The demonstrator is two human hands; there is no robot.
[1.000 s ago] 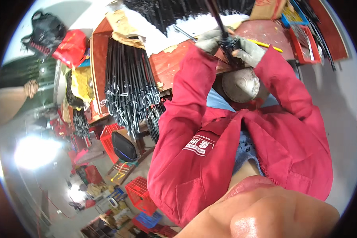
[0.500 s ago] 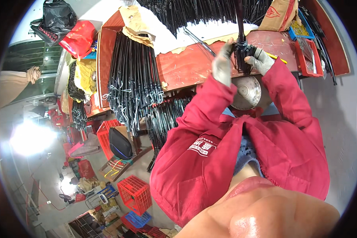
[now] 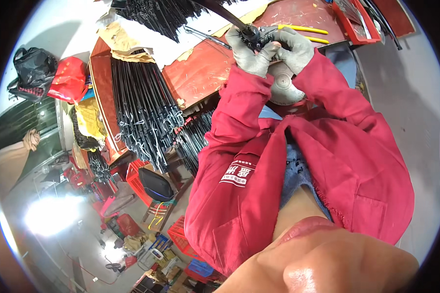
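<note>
A black umbrella frame (image 3: 230, 17) slants down to my hands, its dark ribs gathered at the near end. My left hand (image 3: 252, 54), in a grey fingerless glove, closes round that end. Pressed against the ribs from the other side is my gloved right hand (image 3: 294, 49), thumb and fingers bent together; its fingers partly hide the contact. Pliers with yellow handles (image 3: 305, 30) lie just behind the right hand on the red tabletop (image 3: 200, 73). Below both hands shows a round pale metal disc (image 3: 281, 85).
A thick bundle of similar black frames (image 3: 139, 97) hangs over the table edge at left; more frames (image 3: 154, 14) lie at the back. A red bin (image 3: 357, 22) stands at the right end. Red crates (image 3: 181, 234) and a black bag (image 3: 155, 184) are lower left.
My left hand has gone from stretched beside the ribs to closed round them. The right hand has come in against them. The view has shifted, and both pliers handles now show.
</note>
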